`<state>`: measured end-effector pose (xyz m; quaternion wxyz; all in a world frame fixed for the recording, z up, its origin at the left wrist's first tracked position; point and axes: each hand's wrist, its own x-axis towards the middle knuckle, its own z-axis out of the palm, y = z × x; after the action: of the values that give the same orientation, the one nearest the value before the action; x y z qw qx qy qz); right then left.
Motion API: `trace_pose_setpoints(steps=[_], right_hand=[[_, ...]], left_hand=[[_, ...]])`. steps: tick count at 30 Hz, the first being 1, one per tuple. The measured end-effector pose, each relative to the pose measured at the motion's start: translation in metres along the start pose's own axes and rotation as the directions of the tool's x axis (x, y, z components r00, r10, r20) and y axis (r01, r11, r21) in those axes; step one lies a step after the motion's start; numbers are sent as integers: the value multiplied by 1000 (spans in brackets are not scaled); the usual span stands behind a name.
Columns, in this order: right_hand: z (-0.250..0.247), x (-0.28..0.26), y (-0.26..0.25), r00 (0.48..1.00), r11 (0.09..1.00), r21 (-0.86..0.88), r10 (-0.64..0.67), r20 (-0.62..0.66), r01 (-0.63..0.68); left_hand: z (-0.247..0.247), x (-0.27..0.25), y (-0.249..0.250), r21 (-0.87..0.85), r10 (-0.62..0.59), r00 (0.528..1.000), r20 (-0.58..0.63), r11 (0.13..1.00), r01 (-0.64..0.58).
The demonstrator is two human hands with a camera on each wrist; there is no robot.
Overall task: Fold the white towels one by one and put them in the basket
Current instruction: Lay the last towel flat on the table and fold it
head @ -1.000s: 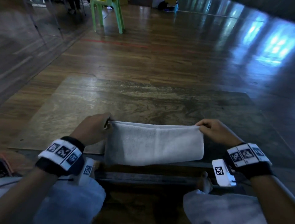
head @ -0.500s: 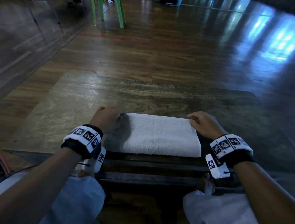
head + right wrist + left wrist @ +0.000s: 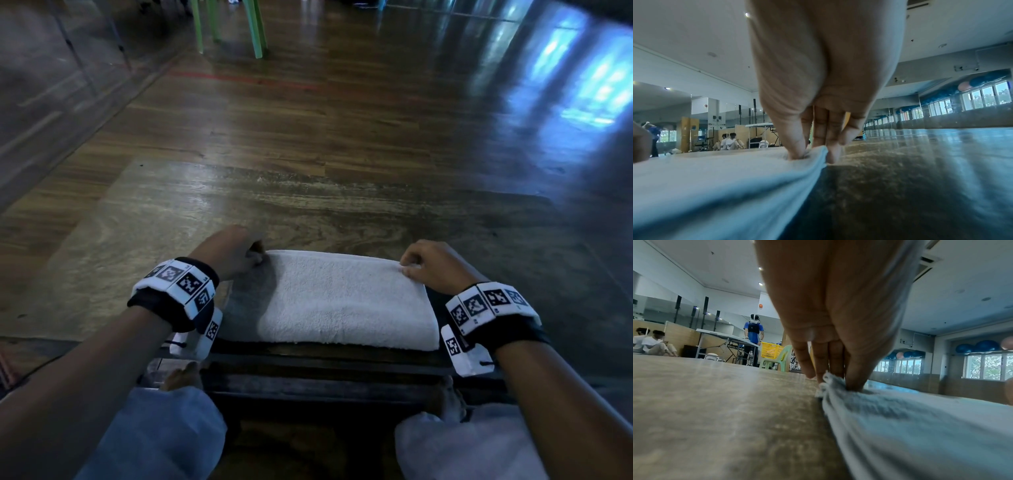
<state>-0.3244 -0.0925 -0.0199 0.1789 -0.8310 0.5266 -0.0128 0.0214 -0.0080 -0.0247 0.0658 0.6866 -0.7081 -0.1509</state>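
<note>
There, the wooden table [image 3: 308, 205] carried a folded white towel [image 3: 342, 301] flat along its near edge. The left hand [image 3: 233, 253] pinched the towel's far left corner between thumb and fingers, and the right hand [image 3: 431, 267] pinched the far right corner likewise.

A folded white towel [image 3: 346, 301] lies flat on a worn wooden table [image 3: 171, 219], close to its near edge. The left hand [image 3: 233, 251] pinches the towel's far left corner, and the right hand [image 3: 433, 267] pinches the far right corner. Both wrists wear black bands with white marker tags. Beyond the table stretches a glossy wooden floor [image 3: 342, 113], with the legs of a green plastic chair [image 3: 255, 27] at the far side.
</note>
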Motion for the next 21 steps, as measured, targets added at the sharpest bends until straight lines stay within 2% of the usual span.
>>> trace_pose_setpoints(steps=[8, 14, 18, 21], right_hand=[[-10, -15, 1, 976, 999, 41, -44, 213, 36], [-15, -16, 4, 985, 990, 132, -63, 163, 41], [-15, -18, 6, 992, 985, 173, -21, 123, -1], [-9, -16, 2, 993, 990, 142, 6, 115, -23]], left_hand=[[-8, -21, -7, -57, 82, 983, 164, 996, -73], [-11, -19, -13, -102, 85, 992, 98, 992, -75], [-10, -18, -19, -156, 50, 997, 50, 987, -42], [-5, -17, -20, -82, 26, 999, 31, 996, -23]])
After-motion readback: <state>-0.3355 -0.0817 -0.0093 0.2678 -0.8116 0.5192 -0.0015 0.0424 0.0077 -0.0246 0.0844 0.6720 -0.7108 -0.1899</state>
